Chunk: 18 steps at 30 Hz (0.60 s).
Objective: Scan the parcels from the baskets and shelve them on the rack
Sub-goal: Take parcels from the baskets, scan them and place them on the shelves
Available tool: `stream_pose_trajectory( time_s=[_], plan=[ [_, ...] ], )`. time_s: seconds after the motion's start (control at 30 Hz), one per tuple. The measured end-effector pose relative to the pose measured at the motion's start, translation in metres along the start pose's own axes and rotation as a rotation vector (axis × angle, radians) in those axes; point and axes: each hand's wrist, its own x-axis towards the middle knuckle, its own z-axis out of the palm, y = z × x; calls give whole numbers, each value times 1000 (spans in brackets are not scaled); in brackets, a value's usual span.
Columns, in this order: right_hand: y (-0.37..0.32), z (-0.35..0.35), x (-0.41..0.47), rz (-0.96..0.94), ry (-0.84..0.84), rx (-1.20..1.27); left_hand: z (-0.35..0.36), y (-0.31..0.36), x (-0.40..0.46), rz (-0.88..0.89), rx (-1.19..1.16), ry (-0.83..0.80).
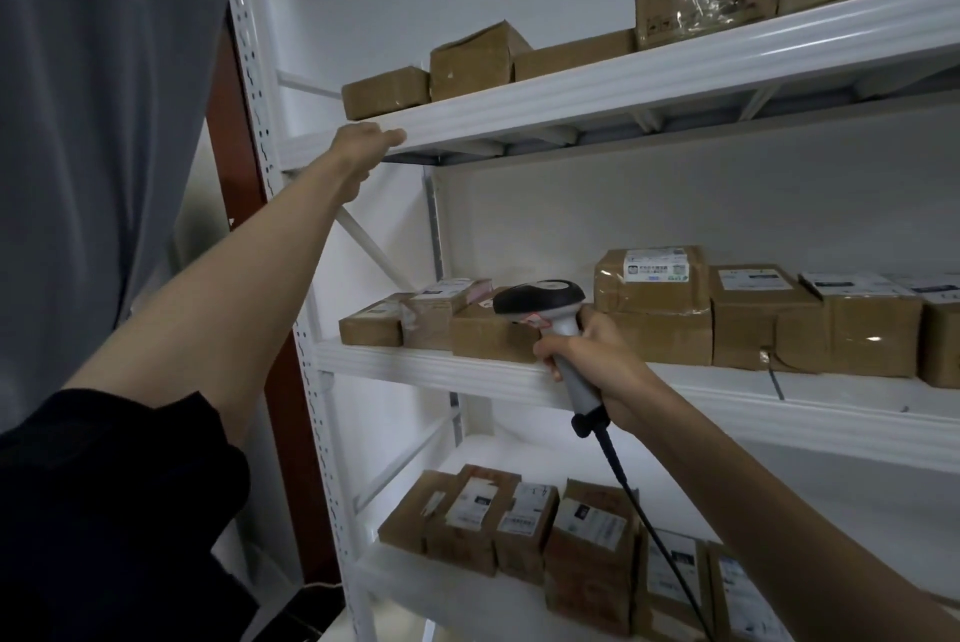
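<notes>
Two arms reach toward the rack [519, 106]: my left hand [363, 145] stretches high, fingers curled over the top shelf's front edge; my right hand [592, 360] grips the scanner [545, 308] upright by the middle shelf's parcels [654, 314].

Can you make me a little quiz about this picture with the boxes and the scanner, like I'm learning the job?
1. True or false: the right hand grips the scanner by its handle.
2. Where is the left hand? A) inside a basket B) at the front edge of the top shelf C) on the cable
3. Fill in: the scanner's head sits in front of the boxes on the ____ shelf.

Key: 1 true; 2 B; 3 middle.
</notes>
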Motion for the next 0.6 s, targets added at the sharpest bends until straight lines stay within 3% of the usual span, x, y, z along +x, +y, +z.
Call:
stream_pose_trajectory(
  time_s=[0.43, 0.6],
  plan=[
    [-15, 24, -75, -8, 225, 40, 16, -43, -105, 212, -18, -222],
    [-10, 21, -129, 42, 338, -6, 42, -68, -166, 192, -82, -368]
  ],
)
